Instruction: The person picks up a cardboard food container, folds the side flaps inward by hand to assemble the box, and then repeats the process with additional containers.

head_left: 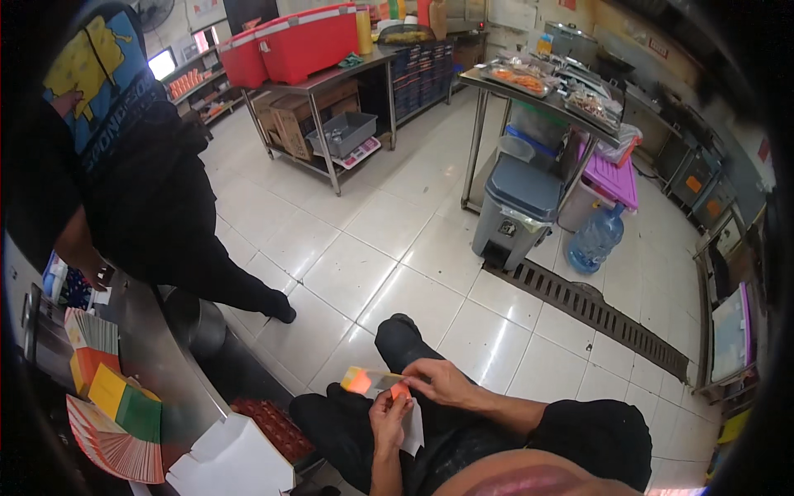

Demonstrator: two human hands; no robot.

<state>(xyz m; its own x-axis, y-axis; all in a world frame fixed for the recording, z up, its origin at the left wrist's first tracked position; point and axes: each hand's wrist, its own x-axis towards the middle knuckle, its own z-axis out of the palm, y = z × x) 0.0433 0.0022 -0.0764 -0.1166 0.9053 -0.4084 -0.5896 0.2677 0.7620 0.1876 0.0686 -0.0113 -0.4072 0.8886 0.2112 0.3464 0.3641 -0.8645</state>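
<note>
Two-handed pinch now: left hand [386, 420] and right hand [447, 383] grasp a yellow-and-orange paper piece [359, 380], probably unfinished; eight o'clock, a fanned red-and-white paper stack [112, 438], done or waiting, can't tell.

Ahead and to the right of your right fingers [423, 369], beyond your black-trousered legs [327, 426], you have open room above the white tiled floor [488, 335] as far as the tall grey plastic bin [519, 202] and the translucent blue plastic bottle [595, 240]. Those legs close off the space beneath. A small orange-and-yellow paper piece [359, 379] fills the gap between your right and left fingers [400, 406]. Leftward, the open white cardboard box [231, 459] obstructs a low path to the fanned, multicoloured paper stacks [116, 438] on the stainless-steel bench [178, 376]; pass above it. A black-clothed person [149, 198] blocks the far-left side.
</note>
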